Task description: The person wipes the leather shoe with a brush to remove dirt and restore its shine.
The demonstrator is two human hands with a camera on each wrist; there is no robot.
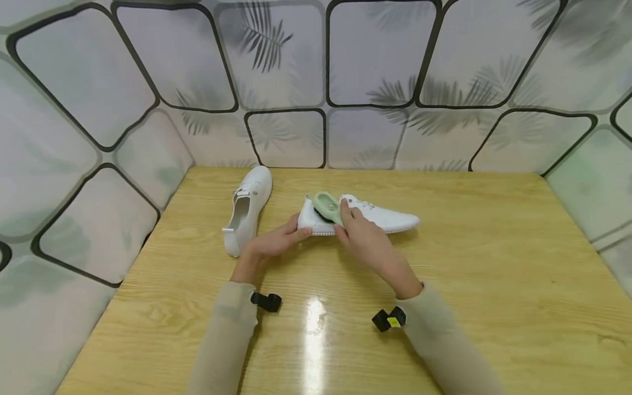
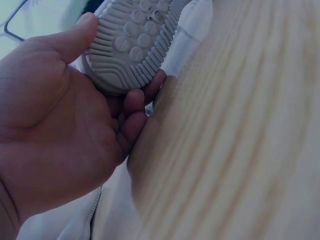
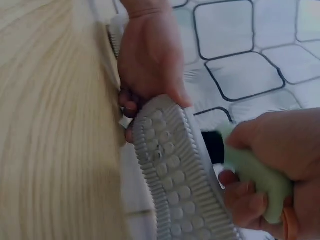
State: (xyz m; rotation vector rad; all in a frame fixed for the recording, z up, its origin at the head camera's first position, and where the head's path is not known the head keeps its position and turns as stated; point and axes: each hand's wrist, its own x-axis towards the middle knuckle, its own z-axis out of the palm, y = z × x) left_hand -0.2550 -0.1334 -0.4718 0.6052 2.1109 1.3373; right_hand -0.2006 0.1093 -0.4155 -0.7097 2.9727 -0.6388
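Observation:
A white shoe (image 1: 395,218) lies tipped on its side at the middle of the table, toe to the right. My left hand (image 1: 278,240) grips its heel, thumb on the near side and fingers behind. The left wrist view shows the ridged, studded sole (image 2: 135,45) by the thumb. In my right hand (image 1: 367,241) is a pale green brush (image 1: 326,204) with dark bristles, its bristles against the shoe's side near the heel. The right wrist view shows fingers wrapped round the brush handle (image 3: 260,180). Part of the bristles is hidden.
Another white shoe (image 1: 257,192) stands upright to the left, just beyond my left wrist. The wooden table (image 1: 494,263) meets a patterned backdrop (image 1: 370,55) behind and at both sides. Small black devices (image 1: 269,302) sit at both wrists.

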